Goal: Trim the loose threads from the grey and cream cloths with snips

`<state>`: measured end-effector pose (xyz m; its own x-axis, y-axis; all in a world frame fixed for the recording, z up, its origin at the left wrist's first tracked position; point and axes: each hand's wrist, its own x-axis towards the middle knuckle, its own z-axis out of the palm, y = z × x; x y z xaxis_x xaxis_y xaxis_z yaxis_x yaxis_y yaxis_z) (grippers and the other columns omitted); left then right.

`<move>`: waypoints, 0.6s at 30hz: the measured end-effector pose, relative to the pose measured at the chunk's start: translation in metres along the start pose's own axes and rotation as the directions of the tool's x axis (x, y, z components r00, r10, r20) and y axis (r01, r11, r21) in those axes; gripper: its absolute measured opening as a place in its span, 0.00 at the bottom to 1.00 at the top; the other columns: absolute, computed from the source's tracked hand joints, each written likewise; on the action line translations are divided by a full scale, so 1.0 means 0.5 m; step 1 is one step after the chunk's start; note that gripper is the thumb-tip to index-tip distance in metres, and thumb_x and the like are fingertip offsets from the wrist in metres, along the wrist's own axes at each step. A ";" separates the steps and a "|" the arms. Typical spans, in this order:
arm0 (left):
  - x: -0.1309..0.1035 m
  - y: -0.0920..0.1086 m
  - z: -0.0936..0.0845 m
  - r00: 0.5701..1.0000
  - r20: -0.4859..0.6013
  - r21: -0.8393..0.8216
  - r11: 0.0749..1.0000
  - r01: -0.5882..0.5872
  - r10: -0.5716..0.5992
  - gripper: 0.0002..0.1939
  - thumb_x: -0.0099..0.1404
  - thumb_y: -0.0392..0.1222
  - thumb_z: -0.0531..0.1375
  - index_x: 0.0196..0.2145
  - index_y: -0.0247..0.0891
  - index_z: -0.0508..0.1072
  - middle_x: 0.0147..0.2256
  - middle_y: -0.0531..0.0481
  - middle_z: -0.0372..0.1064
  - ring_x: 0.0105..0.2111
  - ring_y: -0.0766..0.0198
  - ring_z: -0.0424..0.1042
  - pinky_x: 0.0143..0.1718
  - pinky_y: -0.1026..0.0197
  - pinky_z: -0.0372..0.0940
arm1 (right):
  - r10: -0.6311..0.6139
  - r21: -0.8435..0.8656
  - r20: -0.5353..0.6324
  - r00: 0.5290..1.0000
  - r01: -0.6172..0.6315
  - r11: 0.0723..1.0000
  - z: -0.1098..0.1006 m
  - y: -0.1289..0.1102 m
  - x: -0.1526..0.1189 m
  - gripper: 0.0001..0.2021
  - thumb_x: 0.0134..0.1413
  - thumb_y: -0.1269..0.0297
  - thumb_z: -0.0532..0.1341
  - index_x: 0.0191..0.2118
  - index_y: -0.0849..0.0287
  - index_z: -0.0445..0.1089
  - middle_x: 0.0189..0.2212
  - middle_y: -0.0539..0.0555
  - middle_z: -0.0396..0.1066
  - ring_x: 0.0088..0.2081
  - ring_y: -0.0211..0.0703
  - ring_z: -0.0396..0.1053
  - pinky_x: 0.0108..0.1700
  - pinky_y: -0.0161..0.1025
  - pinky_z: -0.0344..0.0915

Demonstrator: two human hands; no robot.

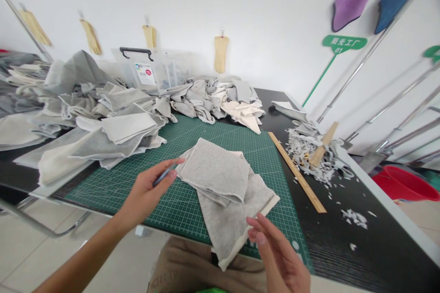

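A folded grey cloth (220, 169) lies on the green cutting mat (132, 192), on top of a larger grey cloth (227, 233) with a pale edge that hangs over the front of the table. At its left side, my left hand (146, 192) is closed round a slim blue stick-like tool (161, 176), whose kind I cannot make out. The index fingertip is by the folded cloth's left corner. My right hand (278, 252) is open, thumb and fingers apart, with its fingertips at the larger cloth's right edge.
Piles of grey cloth (127, 100) cover the table's left and back. Behind them stands a clear plastic box (134, 75). A wooden ruler (297, 171) lies along the mat's right edge, beside a heap of scraps (305, 146). A red bucket (405, 183) stands at right.
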<state>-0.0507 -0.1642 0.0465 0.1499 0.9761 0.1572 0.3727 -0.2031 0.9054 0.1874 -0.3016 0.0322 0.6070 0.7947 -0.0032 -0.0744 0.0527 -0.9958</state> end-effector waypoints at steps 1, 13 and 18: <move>0.023 -0.007 -0.013 0.999 -0.053 -0.008 1.000 -0.006 0.005 0.24 0.65 0.52 0.55 0.55 0.39 0.68 0.23 0.55 0.67 0.19 0.69 0.60 0.20 0.68 0.54 | -0.013 -0.014 0.013 1.000 0.013 1.000 -0.002 0.004 0.001 0.17 0.45 0.55 0.68 0.41 0.57 0.77 0.37 0.60 0.78 0.36 0.52 0.76 0.40 0.44 0.74; 0.164 -0.171 -0.047 0.990 0.019 -0.128 0.981 0.143 -0.141 0.26 0.61 0.55 0.56 0.48 0.33 0.70 0.15 0.62 0.46 0.14 0.71 0.47 0.16 0.68 0.43 | -0.375 -0.509 0.377 0.847 0.527 0.680 0.006 -0.001 0.120 0.27 0.47 0.56 0.65 0.55 0.52 0.66 0.56 0.58 0.64 0.56 0.57 0.61 0.58 0.54 0.59; 0.165 -0.179 -0.057 0.980 0.058 -0.297 0.934 0.198 -0.189 0.29 0.58 0.57 0.58 0.48 0.31 0.69 0.18 0.64 0.40 0.14 0.74 0.42 0.16 0.69 0.40 | -0.259 -0.639 0.566 0.783 0.615 0.462 0.094 -0.003 0.235 0.40 0.49 0.49 0.61 0.65 0.58 0.48 0.64 0.61 0.50 0.64 0.56 0.48 0.62 0.53 0.52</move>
<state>-0.0981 -0.0633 -0.0105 0.1299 0.9907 -0.0404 0.1063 0.0266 0.9940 0.2218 -0.1800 0.0377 0.0467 0.9507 0.3066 0.8446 0.1263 -0.5203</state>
